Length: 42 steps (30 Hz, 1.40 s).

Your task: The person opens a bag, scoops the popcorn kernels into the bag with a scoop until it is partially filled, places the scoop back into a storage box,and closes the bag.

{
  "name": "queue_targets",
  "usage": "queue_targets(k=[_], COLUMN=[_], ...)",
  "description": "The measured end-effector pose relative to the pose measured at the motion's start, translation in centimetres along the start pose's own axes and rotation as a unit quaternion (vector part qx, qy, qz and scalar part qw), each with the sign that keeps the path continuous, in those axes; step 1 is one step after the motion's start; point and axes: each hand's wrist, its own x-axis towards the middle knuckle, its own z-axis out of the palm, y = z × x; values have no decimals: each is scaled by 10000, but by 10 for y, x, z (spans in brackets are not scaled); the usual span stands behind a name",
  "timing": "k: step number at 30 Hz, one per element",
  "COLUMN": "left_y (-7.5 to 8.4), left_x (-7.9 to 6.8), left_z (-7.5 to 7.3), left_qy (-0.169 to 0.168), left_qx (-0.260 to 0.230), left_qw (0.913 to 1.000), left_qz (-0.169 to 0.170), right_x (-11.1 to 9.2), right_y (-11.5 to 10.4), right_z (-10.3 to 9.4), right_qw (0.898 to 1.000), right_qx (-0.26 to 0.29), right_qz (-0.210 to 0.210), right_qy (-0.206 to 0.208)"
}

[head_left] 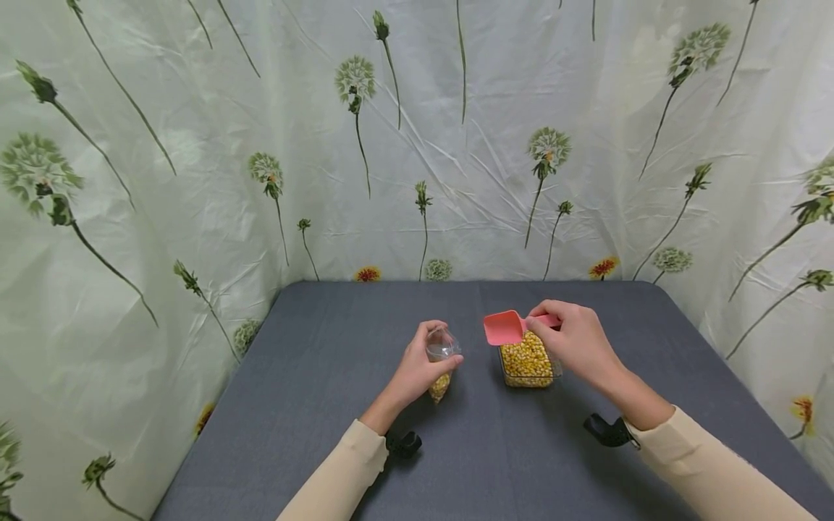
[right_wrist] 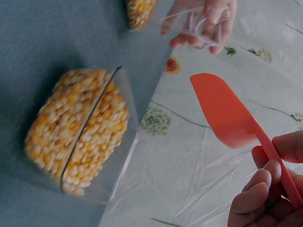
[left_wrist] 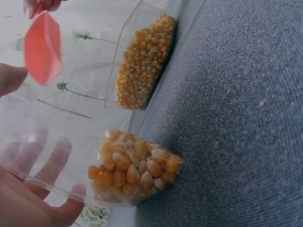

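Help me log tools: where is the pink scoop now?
In the head view, right of centre, the right hand holds the pink scoop raised near the clear corn container.

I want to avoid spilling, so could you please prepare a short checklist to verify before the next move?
1. Left hand holds the bag: ok.
2. Right hand grips the scoop by its handle: ok.
3. Corn available in the box: ok, a large heap.
4. Scoop loaded: not ok, its bowl looks empty.
5. Bag's bottom resting on the table: cannot tell.
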Motion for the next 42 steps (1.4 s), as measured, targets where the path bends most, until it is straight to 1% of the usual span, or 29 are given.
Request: queue_targets(k=[7,14,18,22,32,35,42], left_y=[1,0,1,0,-1,-1,-2], left_x=[0,-1,-1,-1,1,2,0], left_z=[-1,1,1,1,-1,-1,0], left_qy=[-26,41,44,53,73,82,53], left_qx=[-55,-60,-115,-68,20,38,-12], left_qw=[10000,10000,9999,10000,10000,9999,10000], left_qz=[77,-23,1,2,30,48,-50], right_x=[-2,-4,-4,-5,2,5,7], right_y=[14,27,33,37,32,31,24], right_z=[-7,-12,-14,-16,-21,-21,-19], right_qw=[9994,9974,9957,9931,9848,9819,9772], right_qx=[-305,-630,-819,-1037,-1454,-1581,-1790], right_qz=[87,86,35,-28,-101,-64,-47], right_qy=[-167,-325,-424,-555,-947,-1043,-1139])
